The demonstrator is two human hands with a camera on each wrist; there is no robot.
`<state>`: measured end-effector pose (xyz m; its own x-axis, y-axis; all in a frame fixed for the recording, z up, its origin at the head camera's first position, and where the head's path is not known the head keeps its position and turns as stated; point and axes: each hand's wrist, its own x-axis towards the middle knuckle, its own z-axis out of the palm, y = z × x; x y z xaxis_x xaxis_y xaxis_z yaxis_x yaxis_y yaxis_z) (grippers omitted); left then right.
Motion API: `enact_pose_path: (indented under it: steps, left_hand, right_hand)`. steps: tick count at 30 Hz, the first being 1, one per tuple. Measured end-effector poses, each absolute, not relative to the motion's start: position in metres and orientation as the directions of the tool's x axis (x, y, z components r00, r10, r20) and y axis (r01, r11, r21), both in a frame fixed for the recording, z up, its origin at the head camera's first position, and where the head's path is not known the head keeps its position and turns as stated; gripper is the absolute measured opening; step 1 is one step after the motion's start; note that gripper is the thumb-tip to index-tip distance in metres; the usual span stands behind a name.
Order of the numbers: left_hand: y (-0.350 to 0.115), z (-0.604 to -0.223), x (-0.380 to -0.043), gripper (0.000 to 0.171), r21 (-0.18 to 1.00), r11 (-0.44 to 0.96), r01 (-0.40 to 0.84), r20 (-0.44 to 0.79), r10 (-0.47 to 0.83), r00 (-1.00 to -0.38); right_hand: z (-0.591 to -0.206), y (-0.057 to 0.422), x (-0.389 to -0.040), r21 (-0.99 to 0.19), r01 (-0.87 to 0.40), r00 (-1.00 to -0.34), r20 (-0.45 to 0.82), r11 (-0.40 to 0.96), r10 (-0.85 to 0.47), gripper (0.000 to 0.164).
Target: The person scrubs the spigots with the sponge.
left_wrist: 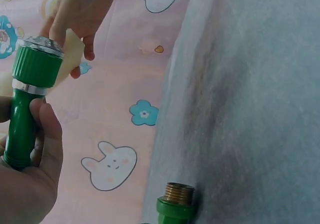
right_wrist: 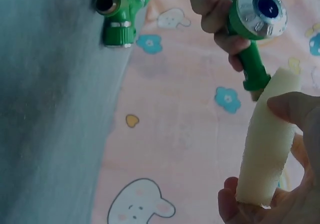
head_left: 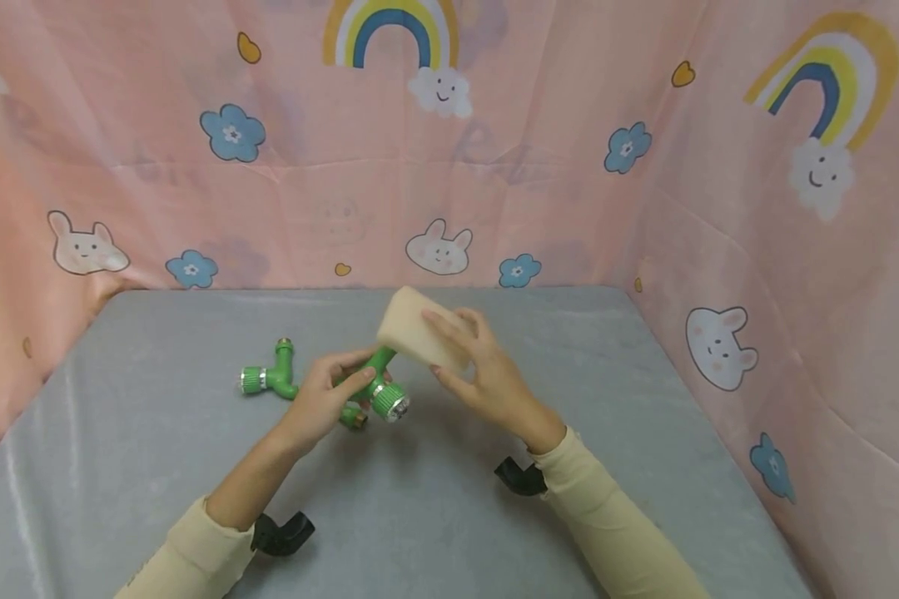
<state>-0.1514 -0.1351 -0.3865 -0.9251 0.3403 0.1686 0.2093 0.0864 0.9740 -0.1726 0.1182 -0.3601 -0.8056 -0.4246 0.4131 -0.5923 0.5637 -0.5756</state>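
Note:
A green tap (head_left: 380, 387) with a ribbed knob and silver end is held in my left hand (head_left: 322, 399), thumb and fingers curled round its body. My right hand (head_left: 490, 374) grips a pale cream sponge (head_left: 419, 326) between thumb and fingers. One corner of the sponge meets the tap's threaded end, as the right wrist view shows at the brass thread (right_wrist: 257, 94). A second green tap (head_left: 280, 374) lies on the table behind my left hand, which hides part of it; its brass threaded end (left_wrist: 179, 193) shows in the left wrist view.
The grey cloth-covered table (head_left: 157, 449) ends at a pink patterned curtain (head_left: 307, 191) at the back and sides. Black curved pieces (head_left: 285, 534) sit by the cuffs of both cream sleeves (head_left: 614, 516).

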Motion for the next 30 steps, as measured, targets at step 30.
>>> enact_pose_path:
  steps: [30]
  left_hand:
    - [-0.138,-0.387,-0.151,0.039,0.965,-0.214,-0.15,-0.025,0.494,-0.869]
  right_hand:
    - [-0.354,0.128,-0.175,-0.57,-0.677,-0.736,0.497,0.466,-0.46,0.063]
